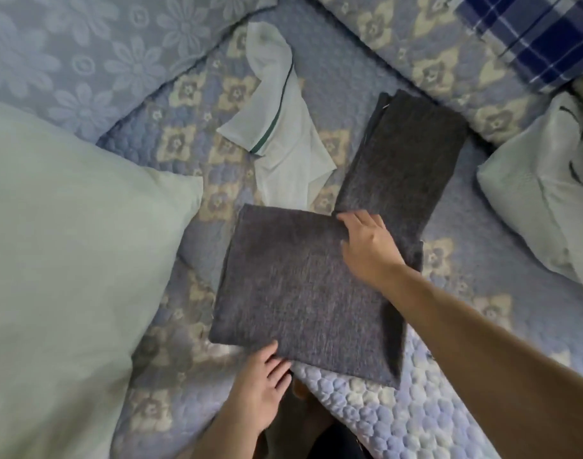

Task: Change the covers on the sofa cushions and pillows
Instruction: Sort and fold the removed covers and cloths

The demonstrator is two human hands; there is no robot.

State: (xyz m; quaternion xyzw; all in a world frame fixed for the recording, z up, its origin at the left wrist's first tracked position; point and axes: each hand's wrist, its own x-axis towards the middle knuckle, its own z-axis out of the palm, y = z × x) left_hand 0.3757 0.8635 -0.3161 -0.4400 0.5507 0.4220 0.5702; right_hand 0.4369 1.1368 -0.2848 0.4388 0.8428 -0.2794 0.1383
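A folded dark grey cover [300, 293] lies on the quilted sofa seat [432, 409] in the middle of the view. My left hand [263, 389] touches its near edge with loosely spread fingers. My right hand [366, 246] grips its far right corner, fingers curled over the edge. A second folded dark grey cover [406, 154] lies just beyond, partly under that corner. A bare pale green pillow [61, 260] rests at the left. A crumpled pale cover with a green stripe [280, 137] lies behind the grey covers.
A blue floral cushion [84, 51] leans at the back left. A patterned back cushion [426, 58] and a blue plaid cloth [532, 34] sit at the back right. Another pale pillow [542, 190] lies at the right edge.
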